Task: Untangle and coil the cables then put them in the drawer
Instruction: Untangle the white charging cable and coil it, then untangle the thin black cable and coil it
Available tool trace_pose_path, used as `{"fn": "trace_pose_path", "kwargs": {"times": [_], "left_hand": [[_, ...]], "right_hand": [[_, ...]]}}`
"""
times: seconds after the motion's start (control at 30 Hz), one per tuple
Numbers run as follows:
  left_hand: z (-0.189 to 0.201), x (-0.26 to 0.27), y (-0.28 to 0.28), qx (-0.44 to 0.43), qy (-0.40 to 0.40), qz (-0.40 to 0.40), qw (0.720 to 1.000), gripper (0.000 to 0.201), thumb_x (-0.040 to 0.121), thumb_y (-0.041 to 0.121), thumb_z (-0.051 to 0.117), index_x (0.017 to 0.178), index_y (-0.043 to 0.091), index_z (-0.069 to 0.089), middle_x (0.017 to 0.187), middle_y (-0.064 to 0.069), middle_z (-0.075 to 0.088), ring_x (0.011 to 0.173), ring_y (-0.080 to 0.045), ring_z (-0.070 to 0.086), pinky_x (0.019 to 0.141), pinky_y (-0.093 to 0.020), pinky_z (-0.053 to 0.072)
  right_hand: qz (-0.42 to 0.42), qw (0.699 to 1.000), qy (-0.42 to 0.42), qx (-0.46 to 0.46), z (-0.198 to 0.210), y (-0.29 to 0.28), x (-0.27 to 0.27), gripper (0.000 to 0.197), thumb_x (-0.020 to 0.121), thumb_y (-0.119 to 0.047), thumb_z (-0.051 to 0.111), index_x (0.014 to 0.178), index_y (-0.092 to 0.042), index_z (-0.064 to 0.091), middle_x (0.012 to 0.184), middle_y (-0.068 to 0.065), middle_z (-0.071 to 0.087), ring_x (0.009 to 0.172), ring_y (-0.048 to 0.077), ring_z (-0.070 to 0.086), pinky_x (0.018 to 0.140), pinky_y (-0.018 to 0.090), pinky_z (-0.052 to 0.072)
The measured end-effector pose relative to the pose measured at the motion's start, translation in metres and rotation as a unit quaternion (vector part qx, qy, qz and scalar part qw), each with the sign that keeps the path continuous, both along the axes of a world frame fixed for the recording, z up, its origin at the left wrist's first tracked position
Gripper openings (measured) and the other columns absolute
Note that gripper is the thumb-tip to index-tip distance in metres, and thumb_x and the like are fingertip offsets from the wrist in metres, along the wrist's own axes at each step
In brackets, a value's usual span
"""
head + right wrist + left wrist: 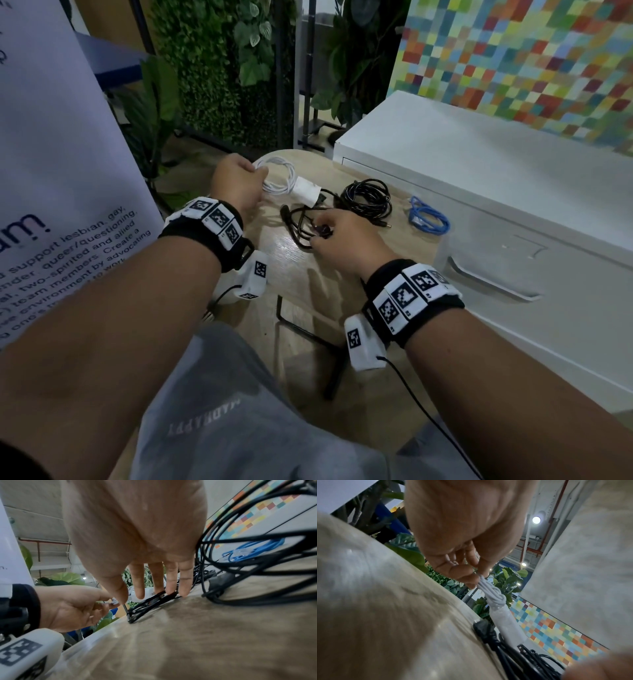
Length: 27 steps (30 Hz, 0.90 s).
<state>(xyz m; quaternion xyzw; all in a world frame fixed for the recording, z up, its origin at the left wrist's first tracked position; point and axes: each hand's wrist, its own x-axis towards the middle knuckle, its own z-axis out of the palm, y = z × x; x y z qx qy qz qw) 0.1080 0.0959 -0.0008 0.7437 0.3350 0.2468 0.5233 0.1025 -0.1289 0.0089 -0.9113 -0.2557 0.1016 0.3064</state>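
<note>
On a round wooden table, my left hand grips a coiled white cable with a white adapter at its end. In the left wrist view the left hand pinches the bundled white cable strands above the adapter. My right hand rests on a small black cable bundle. Its straight fingers press that small black cable bundle onto the table. A larger black coil lies just beyond it, and a blue cable lies to the right.
A white drawer cabinet stands against the table's right side; its drawer with a recessed handle is closed. A printed banner stands on the left, and plants behind the table.
</note>
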Motion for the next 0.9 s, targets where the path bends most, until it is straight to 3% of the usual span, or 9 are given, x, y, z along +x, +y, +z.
{"fn": "trace_pose_path", "kwargs": {"times": [0.1, 0.23, 0.33, 0.43, 0.53, 0.6, 0.67, 0.8, 0.9], "left_hand": [[0.003, -0.003, 0.007, 0.015, 0.005, 0.006, 1.000, 0.020, 0.093, 0.031, 0.070, 0.083, 0.022, 0.055, 0.075, -0.007, 0.067, 0.062, -0.027, 0.066, 0.068, -0.047, 0.060], [0.008, -0.008, 0.017, -0.033, -0.011, 0.019, 0.999, 0.013, 0.098, 0.022, 0.068, 0.092, 0.014, 0.060, 0.069, -0.009, 0.067, 0.049, -0.024, 0.065, 0.074, -0.052, 0.065], [-0.003, -0.017, 0.022, -0.011, 0.038, -0.007, 0.999, 0.009, 0.091, 0.021, 0.073, 0.091, 0.013, 0.068, 0.077, -0.015, 0.073, 0.068, -0.032, 0.075, 0.077, -0.052, 0.064], [-0.010, -0.026, 0.025, 0.091, 0.126, -0.042, 0.987, 0.014, 0.082, 0.019, 0.072, 0.078, 0.006, 0.070, 0.085, -0.019, 0.075, 0.085, -0.035, 0.074, 0.081, -0.046, 0.062], [-0.001, -0.033, 0.027, 0.129, 0.168, -0.053, 0.976, 0.028, 0.079, 0.026, 0.070, 0.077, -0.002, 0.072, 0.077, -0.019, 0.070, 0.079, -0.033, 0.070, 0.077, -0.041, 0.058], [0.005, -0.035, 0.027, 0.144, 0.190, -0.076, 0.968, 0.033, 0.087, 0.034, 0.071, 0.085, 0.001, 0.074, 0.085, -0.019, 0.075, 0.084, -0.033, 0.072, 0.083, -0.043, 0.060], [0.008, -0.036, 0.026, 0.164, 0.209, -0.107, 0.958, 0.033, 0.092, 0.043, 0.070, 0.092, 0.010, 0.076, 0.098, -0.010, 0.077, 0.095, -0.030, 0.072, 0.090, -0.040, 0.058], [0.007, -0.037, 0.023, 0.172, 0.227, -0.108, 0.952, 0.038, 0.089, 0.049, 0.073, 0.116, 0.021, 0.074, 0.123, -0.001, 0.071, 0.111, -0.024, 0.066, 0.100, -0.036, 0.053], [0.010, -0.041, 0.016, 0.175, 0.216, -0.103, 0.955, 0.035, 0.086, 0.045, 0.078, 0.113, 0.023, 0.074, 0.130, -0.003, 0.069, 0.114, -0.025, 0.066, 0.102, -0.040, 0.053]], "right_hand": [[0.008, 0.999, -0.005, -0.051, -0.001, 0.001, -0.003, 0.023, 0.090, -0.027, 0.063, 0.110, -0.025, 0.074, 0.112, -0.002, 0.072, 0.102, 0.021, 0.065, 0.092, 0.042, 0.058], [0.002, 0.996, -0.020, -0.090, -0.002, 0.004, -0.001, 0.022, 0.091, -0.028, 0.063, 0.104, -0.017, 0.076, 0.102, 0.004, 0.074, 0.095, 0.023, 0.066, 0.088, 0.040, 0.059], [-0.005, 0.994, -0.021, -0.103, -0.003, 0.004, -0.001, 0.025, 0.091, -0.031, 0.064, 0.103, -0.014, 0.077, 0.094, 0.003, 0.074, 0.088, 0.021, 0.067, 0.084, 0.040, 0.060], [-0.004, 0.993, -0.021, -0.118, -0.001, 0.004, -0.002, 0.024, 0.091, -0.032, 0.062, 0.099, -0.015, 0.077, 0.087, 0.000, 0.072, 0.083, 0.019, 0.066, 0.080, 0.038, 0.061], [-0.013, 0.992, -0.013, -0.121, 0.003, 0.002, 0.000, 0.022, 0.091, -0.032, 0.061, 0.096, -0.017, 0.077, 0.081, -0.001, 0.071, 0.077, 0.018, 0.066, 0.073, 0.033, 0.059], [-0.020, 0.994, -0.004, -0.111, 0.006, -0.001, 0.000, 0.022, 0.092, -0.032, 0.061, 0.099, -0.017, 0.076, 0.082, 0.000, 0.073, 0.078, 0.019, 0.068, 0.075, 0.033, 0.060], [-0.022, 0.996, -0.001, -0.091, 0.009, -0.003, -0.001, 0.023, 0.094, -0.031, 0.062, 0.105, -0.016, 0.075, 0.089, 0.002, 0.074, 0.083, 0.020, 0.070, 0.080, 0.035, 0.060], [-0.015, 0.998, -0.018, -0.053, 0.013, -0.005, -0.006, 0.024, 0.095, -0.027, 0.065, 0.116, -0.020, 0.072, 0.108, 0.002, 0.070, 0.102, 0.021, 0.065, 0.088, 0.035, 0.057], [-0.007, 0.999, -0.039, -0.034, 0.015, -0.005, -0.007, 0.025, 0.093, -0.024, 0.067, 0.117, -0.023, 0.073, 0.109, -0.002, 0.066, 0.099, 0.017, 0.062, 0.079, 0.027, 0.048]]}}
